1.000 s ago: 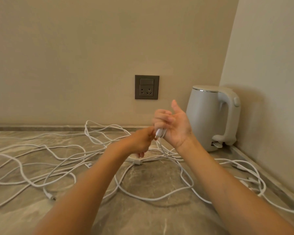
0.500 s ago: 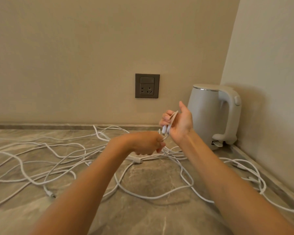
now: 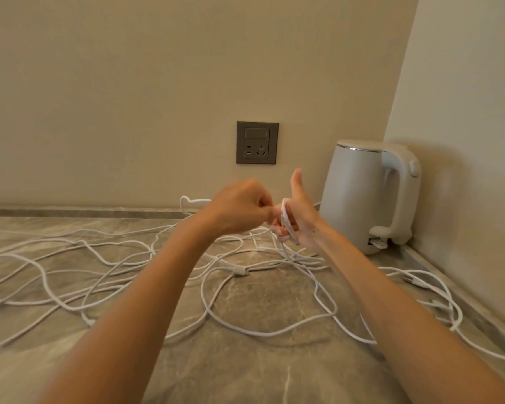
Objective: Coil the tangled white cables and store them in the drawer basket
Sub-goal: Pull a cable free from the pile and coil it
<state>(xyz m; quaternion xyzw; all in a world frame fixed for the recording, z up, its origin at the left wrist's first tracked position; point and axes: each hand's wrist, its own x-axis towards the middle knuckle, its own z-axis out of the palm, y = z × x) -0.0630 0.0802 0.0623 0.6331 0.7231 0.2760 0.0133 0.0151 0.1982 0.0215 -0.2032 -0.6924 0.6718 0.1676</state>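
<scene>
The left hand (image 3: 239, 211) has come up and pinches the white cable (image 3: 287, 221) — one loop now goes round the right hand (image 3: 301, 220), which holds it, thumb up. The coiling has only just begun (most of the cable lies tangled on the counter (image 3: 260, 374)) — no basket shows.

Your white cables (image 3: 239, 270) lie in a messy tangle on the table (image 3: 245, 374); one loops round your right hand (image 3: 299, 220).
</scene>
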